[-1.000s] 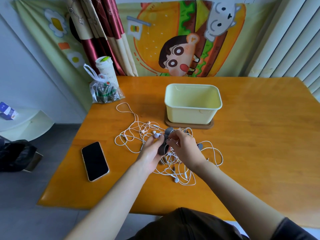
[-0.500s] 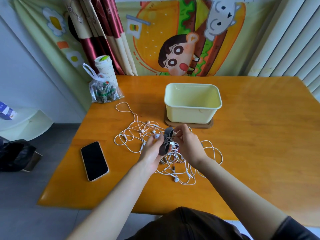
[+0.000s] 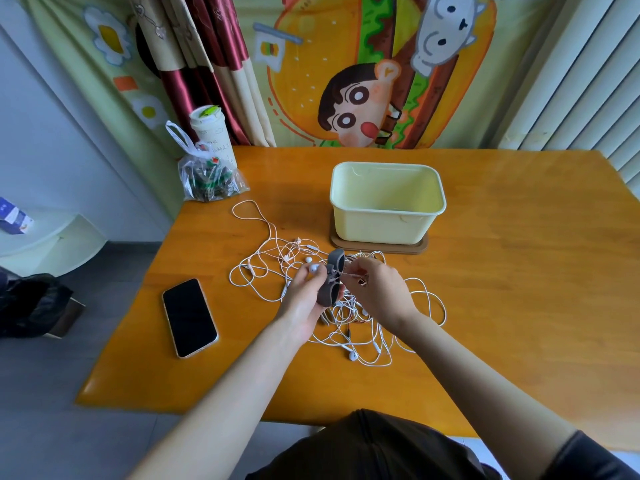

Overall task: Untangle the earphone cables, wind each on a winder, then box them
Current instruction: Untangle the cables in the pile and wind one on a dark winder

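A tangle of white earphone cables [image 3: 263, 271] sprawls over the orange table [image 3: 519, 289], in front of a pale yellow box [image 3: 381, 223] that stands on a brown lid. My left hand [image 3: 304, 299] grips a dark grey winder [image 3: 331, 282] upright above the tangle, with a white earbud [image 3: 313, 268] pinned under its thumb. My right hand [image 3: 381, 292] pinches a stretch of white cable right beside the winder's waist. More cable loops lie under and to the right of both hands, partly hidden by them.
A black phone [image 3: 189, 317] lies face up near the table's left edge. A plastic bag of small items [image 3: 207, 178] and a white cup [image 3: 211, 133] stand at the back left corner. Bare tabletop stretches to the right of the box.
Both hands have risen slightly and moved toward the box with the winder. The right hand has shifted its pinch along the cable at the winder.
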The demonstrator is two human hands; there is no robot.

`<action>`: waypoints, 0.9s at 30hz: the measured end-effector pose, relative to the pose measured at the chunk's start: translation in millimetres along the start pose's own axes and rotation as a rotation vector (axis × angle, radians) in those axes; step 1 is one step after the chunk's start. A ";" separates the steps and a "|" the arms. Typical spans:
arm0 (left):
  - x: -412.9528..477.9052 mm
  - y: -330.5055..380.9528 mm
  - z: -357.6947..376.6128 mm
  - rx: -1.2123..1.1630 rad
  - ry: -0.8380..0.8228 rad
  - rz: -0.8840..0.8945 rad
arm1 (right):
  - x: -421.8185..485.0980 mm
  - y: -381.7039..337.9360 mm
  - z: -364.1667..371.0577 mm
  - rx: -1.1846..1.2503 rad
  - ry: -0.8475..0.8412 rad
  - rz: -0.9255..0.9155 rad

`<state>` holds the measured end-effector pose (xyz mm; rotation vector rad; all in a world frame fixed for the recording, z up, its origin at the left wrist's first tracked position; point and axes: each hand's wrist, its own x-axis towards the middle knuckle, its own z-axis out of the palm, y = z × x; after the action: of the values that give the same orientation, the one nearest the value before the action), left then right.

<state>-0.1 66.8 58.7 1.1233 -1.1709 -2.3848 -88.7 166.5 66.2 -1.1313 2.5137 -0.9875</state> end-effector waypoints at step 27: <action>1.8 -4.3 -0.6 0.024 -0.114 -0.038 | -9.1 0.4 0.0 0.172 0.033 0.009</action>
<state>-0.4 68.3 54.3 1.0372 -1.2272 -2.5000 -82.7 173.3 65.3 -1.0604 2.4012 -1.2033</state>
